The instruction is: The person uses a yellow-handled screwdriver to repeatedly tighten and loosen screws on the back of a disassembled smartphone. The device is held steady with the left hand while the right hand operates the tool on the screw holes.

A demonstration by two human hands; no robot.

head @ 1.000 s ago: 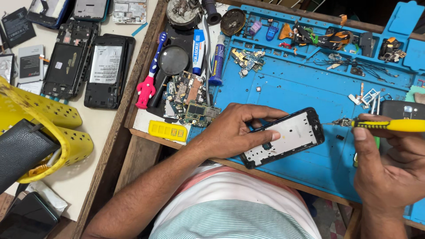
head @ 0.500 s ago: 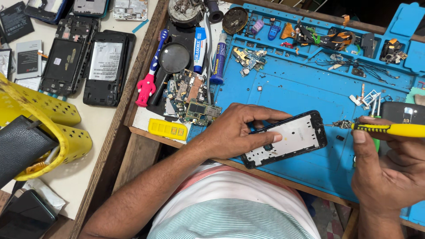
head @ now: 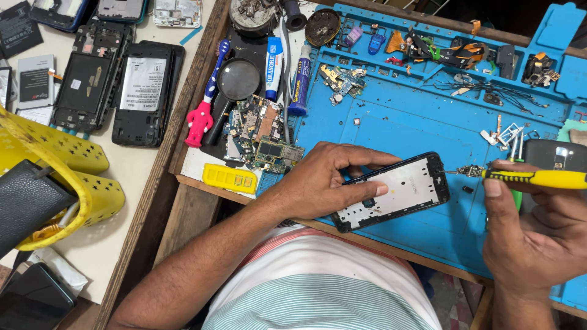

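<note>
My left hand grips a black phone frame with a white inner plate, holding it tilted over the blue repair mat; my fingers lie across its face. In my right hand is a yellow-handled screwdriver, its tip pointing left at the frame's right end. A small metal part sits at the tip.
Circuit boards, a magnifier, two glue tubes, a pink-handled toothbrush and a yellow bar lie left of the mat. Opened phones and a yellow basket are on the left table. Small parts fill the mat's top trays.
The view has shifted a little. Both hands, the frame and the screwdriver keep nearly the same pose.
</note>
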